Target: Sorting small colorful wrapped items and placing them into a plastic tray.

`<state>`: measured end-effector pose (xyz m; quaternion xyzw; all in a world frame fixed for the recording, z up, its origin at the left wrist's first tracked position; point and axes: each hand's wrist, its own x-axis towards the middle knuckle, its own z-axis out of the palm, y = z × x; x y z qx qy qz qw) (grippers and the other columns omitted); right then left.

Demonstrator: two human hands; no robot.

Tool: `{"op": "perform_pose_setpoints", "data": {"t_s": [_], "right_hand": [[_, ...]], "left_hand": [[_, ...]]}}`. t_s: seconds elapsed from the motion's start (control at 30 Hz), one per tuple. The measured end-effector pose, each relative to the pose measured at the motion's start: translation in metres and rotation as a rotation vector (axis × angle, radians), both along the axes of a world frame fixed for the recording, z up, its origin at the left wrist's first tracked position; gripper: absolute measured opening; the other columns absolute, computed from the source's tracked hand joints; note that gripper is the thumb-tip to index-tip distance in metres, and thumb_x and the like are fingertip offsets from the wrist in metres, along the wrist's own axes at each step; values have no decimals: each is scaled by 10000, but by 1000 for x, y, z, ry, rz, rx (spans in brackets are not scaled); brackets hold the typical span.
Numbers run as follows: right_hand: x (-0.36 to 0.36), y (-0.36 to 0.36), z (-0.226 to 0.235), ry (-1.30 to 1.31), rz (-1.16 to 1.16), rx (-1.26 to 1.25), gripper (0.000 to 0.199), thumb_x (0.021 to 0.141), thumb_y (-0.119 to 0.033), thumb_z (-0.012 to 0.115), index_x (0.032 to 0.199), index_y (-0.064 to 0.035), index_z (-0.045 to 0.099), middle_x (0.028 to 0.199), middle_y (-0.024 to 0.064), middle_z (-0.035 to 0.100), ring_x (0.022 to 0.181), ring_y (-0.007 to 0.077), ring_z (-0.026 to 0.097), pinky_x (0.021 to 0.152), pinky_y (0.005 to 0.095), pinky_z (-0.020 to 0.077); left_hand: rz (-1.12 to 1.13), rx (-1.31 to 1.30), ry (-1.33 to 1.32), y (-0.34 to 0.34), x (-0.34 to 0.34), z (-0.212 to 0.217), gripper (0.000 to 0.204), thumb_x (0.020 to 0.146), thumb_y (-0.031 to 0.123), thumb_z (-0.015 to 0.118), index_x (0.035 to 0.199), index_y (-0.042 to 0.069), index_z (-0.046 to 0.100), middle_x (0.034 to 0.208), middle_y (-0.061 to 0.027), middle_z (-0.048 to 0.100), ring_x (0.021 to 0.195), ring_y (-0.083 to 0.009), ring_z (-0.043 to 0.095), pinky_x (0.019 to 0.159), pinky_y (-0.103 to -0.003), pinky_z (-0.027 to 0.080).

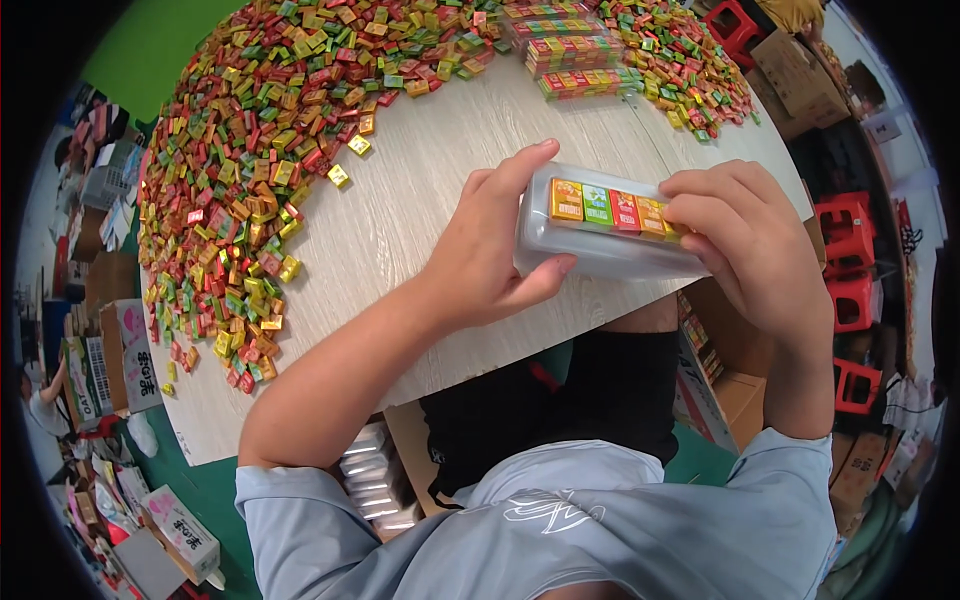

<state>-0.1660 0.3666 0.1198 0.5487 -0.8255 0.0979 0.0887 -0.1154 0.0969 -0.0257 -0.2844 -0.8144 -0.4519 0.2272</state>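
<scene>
A clear plastic box (540, 238) is held up, tilted, over the near edge of the table. Its left end sits in my left hand (490, 235), with thumb and fingers spread around it. In the box lies a row of small wrapped candies (608, 207) in orange, green, red and yellow foil. At the row's right end my right hand (745, 235) is closed, its fingertips pressed around the last candies there. How many pieces those fingers cover is hidden.
Loose wrapped candies (250, 160) heap over the left and far side of the pale table (400, 200). Filled clear boxes (585, 55) are stacked at the far side. Empty clear trays (375, 480) stand below the table. Red stools (848, 240) and cardboard boxes (800, 85) are at the right.
</scene>
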Motion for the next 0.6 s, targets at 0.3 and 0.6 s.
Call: {"op": "perform_pose_setpoints", "data": {"t_s": [0.3,0.6], "right_hand": [[-4,3,6,110,37,45,263,895,-217,753,1070,-46,658,1125,147,693,991,364,641,859,448,525],[-7,-2,18,-18,37,10,211,856,-85,752,992,-33,600,1040,143,654,908,348,632,821,420,521]], "left_hand": [[13,-2,55,5,-5,1,995,795,201,817,1615,23,282,1418,-212,534,1234,-354,572,1114,-457,408],[8,8,88,4,-6,2,1004,778,242,834,1607,5,320,1471,-204,528,1225,-380,558,1115,-464,411]]}}
